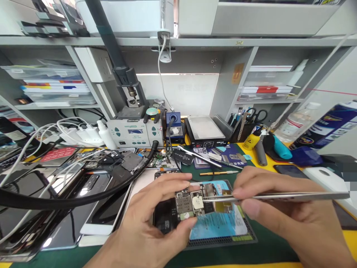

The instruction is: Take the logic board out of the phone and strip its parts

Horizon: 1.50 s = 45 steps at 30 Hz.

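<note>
My left hand (156,212) is closed on a phone logic board (184,204), fingers along its upper edge and thumb along its lower edge. A white square patch (198,202) sits on a chip near the board's middle. My right hand (279,204) pinches metal tweezers (267,196), whose tips reach the edge of that patch; whether they grip it I cannot tell. Gold-coloured flex or tape (223,207) shows at the board's right end. Beneath lie a blue card (217,227) on a dark mat (245,238) and a black phone part (164,217), partly hidden by my left hand.
On the left lie several phones (103,208), crossed by a thick black hose (83,201) from the grey rework station (134,132). A hot plate (206,128) stands behind. At right are a spray can (329,124), a clear bottle (298,121) and a yellow bottle (252,137).
</note>
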{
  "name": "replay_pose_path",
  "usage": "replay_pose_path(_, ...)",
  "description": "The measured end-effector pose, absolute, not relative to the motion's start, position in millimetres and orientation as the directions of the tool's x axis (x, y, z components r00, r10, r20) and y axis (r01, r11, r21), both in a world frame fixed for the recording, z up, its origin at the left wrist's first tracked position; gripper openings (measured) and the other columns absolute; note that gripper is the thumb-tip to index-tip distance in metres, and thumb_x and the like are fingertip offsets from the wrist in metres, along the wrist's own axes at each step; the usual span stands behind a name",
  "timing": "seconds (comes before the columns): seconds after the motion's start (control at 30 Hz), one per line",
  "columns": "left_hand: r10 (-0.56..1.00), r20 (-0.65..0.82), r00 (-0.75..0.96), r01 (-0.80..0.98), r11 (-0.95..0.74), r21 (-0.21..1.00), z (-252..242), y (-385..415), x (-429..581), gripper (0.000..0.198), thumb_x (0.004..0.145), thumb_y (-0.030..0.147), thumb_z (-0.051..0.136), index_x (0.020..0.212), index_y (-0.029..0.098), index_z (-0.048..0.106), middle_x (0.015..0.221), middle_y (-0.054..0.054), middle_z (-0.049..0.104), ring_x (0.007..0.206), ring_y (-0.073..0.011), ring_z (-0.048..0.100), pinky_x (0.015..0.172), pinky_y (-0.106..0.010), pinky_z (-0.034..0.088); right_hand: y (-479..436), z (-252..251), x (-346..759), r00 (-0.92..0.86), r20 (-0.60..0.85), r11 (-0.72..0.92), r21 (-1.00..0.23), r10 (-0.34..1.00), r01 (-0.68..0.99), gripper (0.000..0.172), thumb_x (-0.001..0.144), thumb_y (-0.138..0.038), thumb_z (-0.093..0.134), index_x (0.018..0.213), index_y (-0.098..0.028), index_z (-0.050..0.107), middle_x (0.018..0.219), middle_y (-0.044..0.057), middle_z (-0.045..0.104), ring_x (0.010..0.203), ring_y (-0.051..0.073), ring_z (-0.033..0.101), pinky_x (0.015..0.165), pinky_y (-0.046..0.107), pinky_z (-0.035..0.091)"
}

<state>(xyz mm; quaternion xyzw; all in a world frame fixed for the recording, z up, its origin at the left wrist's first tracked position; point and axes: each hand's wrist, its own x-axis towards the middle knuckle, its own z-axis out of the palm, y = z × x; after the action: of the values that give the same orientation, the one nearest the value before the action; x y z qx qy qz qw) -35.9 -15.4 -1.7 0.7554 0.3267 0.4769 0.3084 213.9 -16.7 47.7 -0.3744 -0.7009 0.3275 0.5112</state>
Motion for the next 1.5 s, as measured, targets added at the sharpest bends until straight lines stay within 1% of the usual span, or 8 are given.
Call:
replay_pose_path(0.13,0.787,0.524,0.324,0.187,-0.597,0.780,-1.6,-15.1,-35.7,0.067,0.079,0.014,0.076,0.133,0.046,0.053,0.125,0.001,0.070,0.130,-0.0320,0.056,0.111,-0.056,0.046,-15.0,46.7,212.9,-0.131,0.438,0.453,-0.882,0.889,0.126,0.003,0.085,-0.028,0.078,0.085,-0.027,0.081,0.077,0.004,0.071,0.056,0.015,0.059,0.047,0.025,0.051)
replay_pose_path(0.37,0.790,0.521,0.324,0.192,-0.594,0.781,-1.6,-15.2,-35.1,0.064,0.079,0.016,0.077,0.131,0.046,0.055,0.126,0.001,0.069,0.129,-0.0325,0.057,0.110,-0.055,0.047,-17.5,40.8,204.2,0.043,0.214,0.215,-0.976,0.976,-0.019,0.022,0.077,-0.041,0.085,0.085,-0.022,0.080,0.055,0.000,0.062,0.042,0.013,0.054,0.038,0.025,0.035)
replay_pose_path(0.57,0.790,0.527,0.315,0.188,-0.596,0.781,-1.6,-15.1,-35.7,0.063,0.079,0.019,0.078,0.131,0.045,0.056,0.129,-0.001,0.069,0.129,-0.0343,0.058,0.109,-0.056,0.048,-14.3,39.4,208.8,0.030,0.278,0.275,-0.959,0.960,0.072,0.016,0.082,-0.040,0.082,0.087,-0.024,0.080,0.063,0.001,0.066,0.046,0.013,0.055,0.040,0.025,0.040)
replay_pose_path(0.73,0.793,0.518,0.322,0.198,-0.591,0.782,-1.0,-15.3,-35.2,0.063,0.080,0.018,0.077,0.131,0.047,0.055,0.126,0.002,0.070,0.129,-0.0323,0.057,0.109,-0.055,0.048,-11.6,44.5,211.6,-0.126,0.393,0.410,-0.896,0.911,0.169,0.004,0.086,-0.030,0.079,0.088,-0.030,0.082,0.081,0.002,0.074,0.051,0.011,0.061,0.042,0.022,0.048)
replay_pose_path(0.87,0.792,0.519,0.320,0.205,-0.593,0.778,-1.4,-15.9,-35.3,0.063,0.080,0.016,0.077,0.131,0.047,0.055,0.126,0.002,0.070,0.129,-0.0319,0.057,0.109,-0.056,0.048,-8.7,47.4,210.3,-0.197,0.476,0.511,-0.834,0.857,0.209,0.010,0.088,-0.026,0.077,0.088,-0.034,0.082,0.077,0.002,0.075,0.069,0.017,0.070,0.052,0.022,0.054)
replay_pose_path(1.1,0.786,0.528,0.322,0.203,-0.602,0.772,-1.8,-16.6,-35.8,0.064,0.081,0.016,0.076,0.132,0.047,0.055,0.125,0.003,0.070,0.129,-0.0303,0.057,0.109,-0.054,0.047,-7.6,46.0,210.3,-0.190,0.485,0.517,-0.832,0.854,0.203,0.010,0.087,-0.029,0.077,0.090,-0.038,0.081,0.077,0.000,0.074,0.072,0.018,0.070,0.056,0.024,0.058)
replay_pose_path(1.3,0.798,0.518,0.307,0.208,-0.588,0.782,-2.4,-16.7,-35.6,0.061,0.082,0.017,0.075,0.131,0.047,0.056,0.122,0.003,0.071,0.129,-0.0302,0.057,0.110,-0.053,0.046,-8.9,43.6,211.6,-0.178,0.470,0.499,-0.844,0.864,0.195,0.010,0.088,-0.031,0.076,0.091,-0.040,0.081,0.078,-0.001,0.073,0.069,0.017,0.068,0.055,0.025,0.056)
replay_pose_path(1.5,0.804,0.514,0.300,0.209,-0.581,0.787,-2.8,-16.2,-35.3,0.059,0.082,0.017,0.075,0.130,0.047,0.056,0.127,0.003,0.069,0.129,-0.0299,0.057,0.110,-0.052,0.046,-8.3,39.3,215.1,-0.161,0.428,0.450,-0.881,0.890,0.147,0.008,0.089,-0.031,0.076,0.093,-0.035,0.081,0.078,-0.001,0.068,0.046,0.008,0.050,0.042,0.021,0.044)
